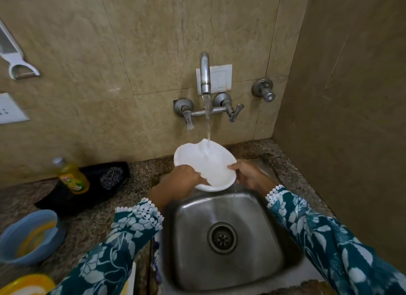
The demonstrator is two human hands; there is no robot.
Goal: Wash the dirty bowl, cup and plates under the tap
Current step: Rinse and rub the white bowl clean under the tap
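Fingers (198, 178) of the left hand (182, 180) curl over the near-left rim of a white plate (211, 169), thumb side on its face, while the right hand (248, 174) pinches the right rim, thumb on the face and fingers behind. Both hands hold the plate tilted above the back edge of a steel sink (252, 261), its face turned up toward the tap (205, 75). Water (207, 119) runs from the spout in a steady stream, hits the plate's upper part and spreads across it. Both arms wear teal sleeves (318, 229) with white flowers and lace cuffs. On the speckled stone counter (92, 224) to the left lies a black tray (87, 191) holding a yellow soap bottle (73, 178) and a steel scrubber (112, 177). Nearer on the left sits a blue bowl (13, 235) smeared yellow inside, and a yellow plate (24, 283) shows at the bottom corner. A white peeler (15, 57) hangs on the beige tiled wall (142, 31) at upper left, well apart from the tap.
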